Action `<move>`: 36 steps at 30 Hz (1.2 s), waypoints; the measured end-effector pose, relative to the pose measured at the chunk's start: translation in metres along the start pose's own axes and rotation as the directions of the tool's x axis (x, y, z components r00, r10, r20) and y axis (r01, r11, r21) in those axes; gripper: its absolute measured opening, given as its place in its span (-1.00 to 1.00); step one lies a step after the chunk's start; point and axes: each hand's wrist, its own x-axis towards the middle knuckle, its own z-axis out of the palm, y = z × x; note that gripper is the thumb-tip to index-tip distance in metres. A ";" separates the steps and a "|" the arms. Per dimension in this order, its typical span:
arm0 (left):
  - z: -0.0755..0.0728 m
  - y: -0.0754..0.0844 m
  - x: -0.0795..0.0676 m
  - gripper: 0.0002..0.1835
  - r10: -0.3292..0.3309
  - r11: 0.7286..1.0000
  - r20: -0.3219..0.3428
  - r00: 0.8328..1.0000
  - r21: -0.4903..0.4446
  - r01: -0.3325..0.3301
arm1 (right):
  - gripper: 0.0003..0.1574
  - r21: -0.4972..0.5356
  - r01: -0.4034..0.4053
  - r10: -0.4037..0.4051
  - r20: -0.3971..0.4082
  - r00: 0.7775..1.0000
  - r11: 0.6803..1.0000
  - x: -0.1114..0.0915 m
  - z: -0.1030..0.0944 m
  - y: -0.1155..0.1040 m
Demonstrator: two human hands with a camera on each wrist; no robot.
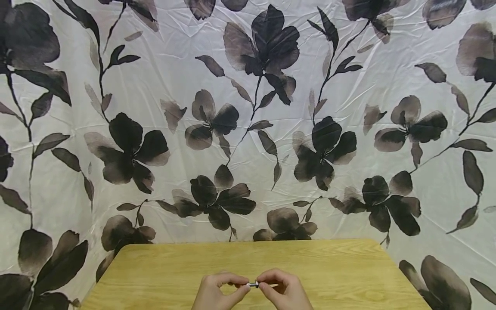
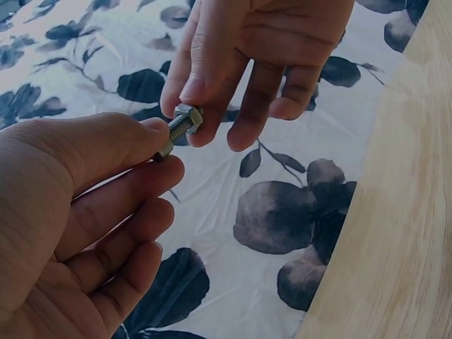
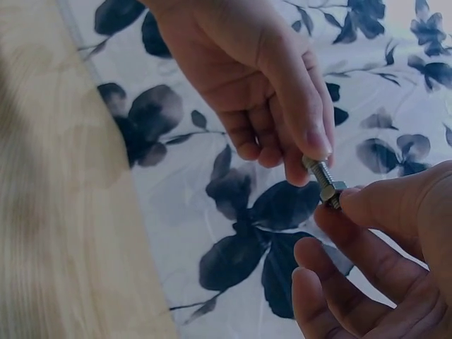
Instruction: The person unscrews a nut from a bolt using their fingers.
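Observation:
A small silvery bolt (image 1: 252,284) is held level above the table between both hands. My left hand (image 1: 221,289) pinches its head end between thumb and forefinger. On the threaded shank sits a hex nut (image 3: 332,191), its tip poking out a little beyond. The thumb and forefinger of my right hand (image 1: 285,287) pinch the nut end. In the left wrist view the nut is by the right fingertips, with bare thread (image 2: 177,128) showing between the hands. The fingertips partly cover the bolt head.
Beneath the hands is a light wood-grain table (image 1: 174,262). Behind it and at its sides hangs a white cloth (image 1: 271,168) printed with dark flowers and leaves.

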 end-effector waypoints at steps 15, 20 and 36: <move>0.003 0.002 -0.001 -0.87 -0.020 1.000 -0.010 1.000 -0.003 0.020 | -0.48 -0.030 -0.109 0.111 0.086 0.990 0.994 0.004 0.000 0.009; 0.004 0.000 -0.001 -0.88 -0.001 1.000 -0.014 1.000 0.011 0.001 | -0.50 -0.024 -0.088 0.090 0.085 0.992 0.996 0.005 0.002 0.008; 0.003 -0.001 0.001 -0.87 0.052 0.998 -0.013 0.999 0.026 -0.051 | -0.66 -0.004 -0.048 0.048 0.056 0.997 0.999 0.001 0.004 0.000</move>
